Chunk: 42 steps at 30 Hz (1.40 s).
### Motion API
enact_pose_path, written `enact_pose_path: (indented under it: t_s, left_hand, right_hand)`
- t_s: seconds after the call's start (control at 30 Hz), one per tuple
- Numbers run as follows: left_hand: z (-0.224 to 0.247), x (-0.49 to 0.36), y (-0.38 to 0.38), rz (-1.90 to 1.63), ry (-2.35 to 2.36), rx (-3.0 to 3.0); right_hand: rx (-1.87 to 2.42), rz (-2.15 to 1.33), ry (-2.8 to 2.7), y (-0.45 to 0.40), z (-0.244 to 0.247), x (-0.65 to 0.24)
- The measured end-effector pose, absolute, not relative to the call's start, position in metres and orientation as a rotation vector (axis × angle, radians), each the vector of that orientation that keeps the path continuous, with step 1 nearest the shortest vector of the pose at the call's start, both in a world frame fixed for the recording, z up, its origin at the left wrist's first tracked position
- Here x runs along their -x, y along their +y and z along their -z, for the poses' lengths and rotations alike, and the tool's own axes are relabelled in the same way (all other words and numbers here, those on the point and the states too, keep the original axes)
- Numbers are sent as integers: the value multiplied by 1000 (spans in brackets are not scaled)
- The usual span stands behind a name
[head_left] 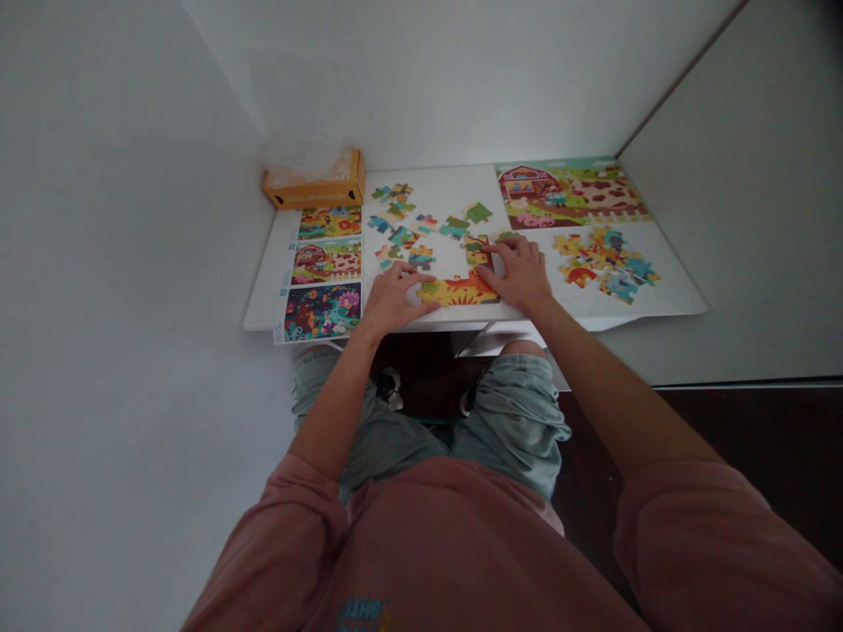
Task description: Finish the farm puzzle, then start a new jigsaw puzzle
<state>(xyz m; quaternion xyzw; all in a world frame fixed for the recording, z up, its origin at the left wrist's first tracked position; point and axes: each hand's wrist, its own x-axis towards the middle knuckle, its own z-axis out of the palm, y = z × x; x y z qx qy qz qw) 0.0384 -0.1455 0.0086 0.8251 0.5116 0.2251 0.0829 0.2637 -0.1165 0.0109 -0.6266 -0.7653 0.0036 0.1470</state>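
Note:
A partly joined jigsaw puzzle (461, 292) lies near the table's front edge. It forms an L: a yellow and orange bottom row with a short column rising at its right end. My left hand (395, 297) holds the row's left end, thumb at the lower edge and forefinger at the upper. My right hand (522, 270) rests at the right column, with thumb and forefinger on a puzzle piece (479, 255) there; its other fingers bend over the table. Loose green puzzle pieces (456, 227) lie just beyond the joined part.
More loose pieces (403, 235) lie at left centre, and a heap of pieces (609, 263) at right. A farm picture sheet (572, 195) lies at the back right. On the left are an orange box (316, 184) and a sheet with three pictures (326, 263). Walls border the white table (540, 303).

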Motion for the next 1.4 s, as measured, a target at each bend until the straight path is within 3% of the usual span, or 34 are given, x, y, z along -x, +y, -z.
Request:
enact_pose_path:
  t_s: [1.4]
  left_hand:
    - [-26,-50,-163,-490,1381,-2599]
  right_hand:
    - [1791,-54,-2183,-117,-12,-264]
